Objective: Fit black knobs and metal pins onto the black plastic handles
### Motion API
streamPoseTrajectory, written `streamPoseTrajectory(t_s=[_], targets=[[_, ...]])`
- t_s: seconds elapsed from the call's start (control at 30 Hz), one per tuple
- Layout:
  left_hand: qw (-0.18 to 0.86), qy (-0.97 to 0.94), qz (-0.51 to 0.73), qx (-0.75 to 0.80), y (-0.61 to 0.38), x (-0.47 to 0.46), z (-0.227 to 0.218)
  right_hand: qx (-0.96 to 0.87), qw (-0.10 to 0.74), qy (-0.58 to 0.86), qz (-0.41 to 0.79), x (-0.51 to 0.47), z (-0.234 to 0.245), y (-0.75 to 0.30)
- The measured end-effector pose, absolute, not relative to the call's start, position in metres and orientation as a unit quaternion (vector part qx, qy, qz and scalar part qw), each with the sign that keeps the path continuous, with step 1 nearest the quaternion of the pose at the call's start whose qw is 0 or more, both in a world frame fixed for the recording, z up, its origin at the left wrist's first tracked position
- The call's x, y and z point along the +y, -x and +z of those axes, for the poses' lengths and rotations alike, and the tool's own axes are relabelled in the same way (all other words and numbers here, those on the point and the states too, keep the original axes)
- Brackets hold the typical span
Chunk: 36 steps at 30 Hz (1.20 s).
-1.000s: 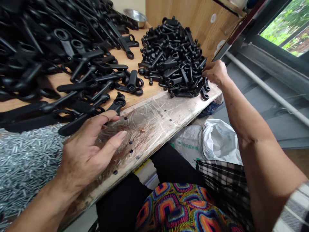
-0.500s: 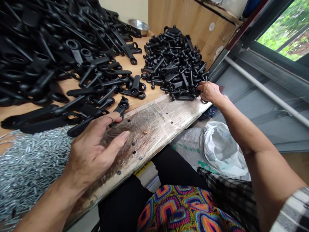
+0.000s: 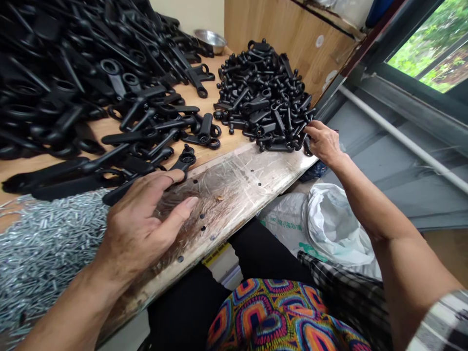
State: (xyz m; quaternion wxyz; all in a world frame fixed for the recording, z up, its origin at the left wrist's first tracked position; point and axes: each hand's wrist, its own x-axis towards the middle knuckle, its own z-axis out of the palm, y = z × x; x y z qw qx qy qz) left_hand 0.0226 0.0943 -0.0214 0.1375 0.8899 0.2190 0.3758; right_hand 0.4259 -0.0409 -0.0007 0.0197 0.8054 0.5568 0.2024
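Black plastic parts pile (image 3: 263, 97) on desk (image 3: 226, 195), right hand (image 3: 323, 143) curled at pile edge, grip unclear, left hand (image 3: 142, 224) open flat on desk

- A short black-and-white checked sleeve (image 3: 438, 319) is worn on the right arm (image 3: 395, 229).
- A matching checked shirt front (image 3: 343, 292) is worn above the lap.
- Black trousers (image 3: 186, 302) are worn.
- A patterned cloth (image 3: 278, 317) in orange, blue and pink rings is laid over the lap.

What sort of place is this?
Probably a small assembly workshop: a heap of black plastic parts, a bigger pile of black levers, and a mound of silver screws on a wooden bench.
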Motion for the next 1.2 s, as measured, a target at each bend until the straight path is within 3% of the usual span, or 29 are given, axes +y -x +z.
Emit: streamPoseTrajectory(t_s=[0.43,0.83,1.03,1.2], targets=[[0.100,-0.897,0.385,0.193,-0.024,0.096,-0.020,0.474,0.029,-0.871,0.125,-0.046,-0.008,-0.392],[0.078,-0.901,0.387,0.181,-0.024,0.096,-0.020,0.412,-0.076,-0.893,0.166,-0.055,0.005,-0.398],[0.059,-0.899,0.398,0.176,-0.026,0.096,-0.020,0.373,-0.053,-0.903,0.205,-0.080,0.016,-0.418],[0.043,-0.901,0.391,0.182,-0.026,0.099,-0.023,0.283,-0.011,-0.949,0.138,-0.085,0.000,-0.450]])
